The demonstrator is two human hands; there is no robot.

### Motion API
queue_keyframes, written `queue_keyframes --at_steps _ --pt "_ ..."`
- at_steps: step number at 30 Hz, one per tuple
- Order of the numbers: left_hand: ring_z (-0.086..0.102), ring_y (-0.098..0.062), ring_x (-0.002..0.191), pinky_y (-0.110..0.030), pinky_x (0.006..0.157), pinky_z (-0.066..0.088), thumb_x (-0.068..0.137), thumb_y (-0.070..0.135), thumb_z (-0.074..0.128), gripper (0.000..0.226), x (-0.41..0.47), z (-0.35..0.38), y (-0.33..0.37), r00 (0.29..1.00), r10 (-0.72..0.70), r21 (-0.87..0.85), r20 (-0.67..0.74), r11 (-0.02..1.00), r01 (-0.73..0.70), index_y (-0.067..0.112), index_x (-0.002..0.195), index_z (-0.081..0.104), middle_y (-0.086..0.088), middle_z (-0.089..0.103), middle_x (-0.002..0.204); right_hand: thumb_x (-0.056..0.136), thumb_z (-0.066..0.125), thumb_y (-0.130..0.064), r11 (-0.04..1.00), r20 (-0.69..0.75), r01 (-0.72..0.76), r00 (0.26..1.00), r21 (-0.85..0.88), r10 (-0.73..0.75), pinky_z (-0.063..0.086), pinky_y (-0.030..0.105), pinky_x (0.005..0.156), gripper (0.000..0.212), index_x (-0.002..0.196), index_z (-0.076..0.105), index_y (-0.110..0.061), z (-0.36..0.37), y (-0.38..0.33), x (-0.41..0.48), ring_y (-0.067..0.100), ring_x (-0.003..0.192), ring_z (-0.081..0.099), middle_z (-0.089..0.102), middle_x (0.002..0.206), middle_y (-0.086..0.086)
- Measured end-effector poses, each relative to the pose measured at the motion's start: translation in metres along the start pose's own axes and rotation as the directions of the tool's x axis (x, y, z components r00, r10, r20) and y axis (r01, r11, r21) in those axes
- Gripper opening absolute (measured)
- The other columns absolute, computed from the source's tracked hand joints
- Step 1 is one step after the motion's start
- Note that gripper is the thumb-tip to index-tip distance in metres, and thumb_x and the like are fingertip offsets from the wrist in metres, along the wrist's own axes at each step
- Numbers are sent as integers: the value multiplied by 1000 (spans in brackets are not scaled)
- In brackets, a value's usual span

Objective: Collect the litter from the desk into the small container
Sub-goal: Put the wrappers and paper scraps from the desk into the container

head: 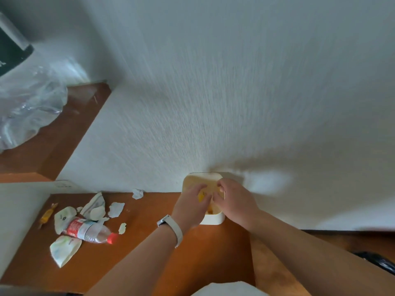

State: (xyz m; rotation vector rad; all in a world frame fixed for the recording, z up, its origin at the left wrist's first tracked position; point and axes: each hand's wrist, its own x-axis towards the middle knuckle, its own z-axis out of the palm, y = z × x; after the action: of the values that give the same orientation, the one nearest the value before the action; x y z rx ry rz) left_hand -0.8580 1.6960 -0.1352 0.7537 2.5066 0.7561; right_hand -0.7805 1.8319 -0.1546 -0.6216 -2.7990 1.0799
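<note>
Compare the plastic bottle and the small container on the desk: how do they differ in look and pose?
The plastic bottle is clear, with a red label and red cap; the small container is cream and opaque. The bottle lies on its side among torn paper; the container stands upright against the wall, open-topped, with both hands over it. Both rest on the desk.

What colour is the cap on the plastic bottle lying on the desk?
Red. The crushed clear plastic bottle's cap shows only in the head view, pointing right.

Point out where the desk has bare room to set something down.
Bare wood lies between the plastic bottle and the white container, around the left hand. Crowded: torn paper scraps and a wrapper around the bottle.
</note>
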Motion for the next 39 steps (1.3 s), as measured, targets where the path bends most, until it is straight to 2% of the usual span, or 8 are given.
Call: queue_keyframes --at_steps 2,6,8,14,18,23,33,39 --pt "50 -13 122 -22 95 36 99 38 49 42 -7 -2 -5 999 49 96 -23 994 -46 25 139 50 6 52 140 96 50 -38 994 2 73 997 -82 -73 50 36 83 33 119 58 -16 0 -1 0 18 102 59 60 112 -2" --pt "39 -13 135 -34 113 30 98 41 49 45 -25 -12 -27 993 98 272 -61 959 -78 28 141 47 8 45 147 92 54 -30 934 -4 271 960 -234 -279 43 33 57 20 91 62 -11 6 -1 -1 24 75 60 59 84 2" --pt "33 -13 140 -38 116 25 97 45 48 48 -33 -18 -40 994 86 347 -65 936 -58 30 143 44 9 41 151 88 56 -30 905 1 324 942 -275 -336 38 28 56 19 88 62 -12 9 -4 0 22 71 59 61 80 2" --pt "27 -16 145 -43 119 19 97 50 46 51 -62 -38 -73 991 62 447 -115 894 -4 33 145 40 9 34 155 87 38 -45 851 158 392 920 -349 -359 54 37 74 44 105 66 -15 10 -29 -3 24 93 62 68 103 2" --pt "22 -16 147 -44 119 17 97 51 44 53 -78 -52 -98 991 24 445 -131 895 37 34 147 36 9 29 158 87 30 -51 821 219 430 902 -376 -372 50 40 88 56 119 61 -17 15 -54 -13 24 107 58 63 119 1" --pt "25 -20 146 -47 118 22 96 51 45 54 -106 -79 -134 990 36 496 -135 868 36 33 146 37 6 32 157 96 40 -48 802 260 450 891 -393 -373 38 40 104 49 133 51 -19 40 -95 -20 22 131 42 48 143 1" --pt "22 -21 147 -48 121 18 97 52 40 54 -188 -132 -238 983 -30 506 -183 854 120 35 147 31 6 28 159 96 38 -50 662 398 609 790 -437 -465 33 41 111 51 139 45 -22 119 -200 -36 20 138 35 41 149 -1" --pt "21 -19 147 -44 119 15 98 54 36 54 -230 -159 -298 970 -90 459 -225 868 187 36 149 28 9 26 159 97 36 -52 624 443 630 773 -462 -453 27 39 114 53 143 40 -26 169 -253 -52 19 142 30 37 153 -4"
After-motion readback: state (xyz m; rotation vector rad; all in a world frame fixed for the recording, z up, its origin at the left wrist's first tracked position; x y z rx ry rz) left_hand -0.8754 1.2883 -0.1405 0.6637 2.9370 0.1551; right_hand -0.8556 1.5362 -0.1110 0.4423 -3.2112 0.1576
